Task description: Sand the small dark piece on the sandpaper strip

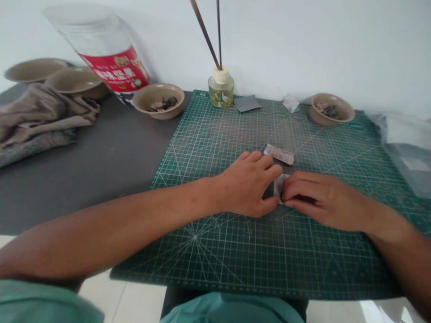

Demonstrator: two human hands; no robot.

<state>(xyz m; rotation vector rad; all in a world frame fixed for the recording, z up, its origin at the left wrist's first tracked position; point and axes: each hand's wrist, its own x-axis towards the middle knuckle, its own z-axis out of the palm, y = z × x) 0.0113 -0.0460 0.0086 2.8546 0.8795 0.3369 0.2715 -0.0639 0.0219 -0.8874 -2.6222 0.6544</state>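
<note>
On the green cutting mat, a small grey-white sheet, perhaps the back of sandpaper, lies between my hands. My left hand reaches in from the left, its thumb and fingertips resting at the sheet's left edge and holding it down. Over the right part of the sheet, my right hand is closed in a pinch. A dark bit shows at its fingertips, but most of what they hold is hidden. Just beyond the hands lies a whitish-brown strip.
Behind stand a bowl and another bowl, both holding small dark and tan pieces. Between them are a reed diffuser, a grey square and a pale scrap. A large jar and cloth sit left; plastic bag right.
</note>
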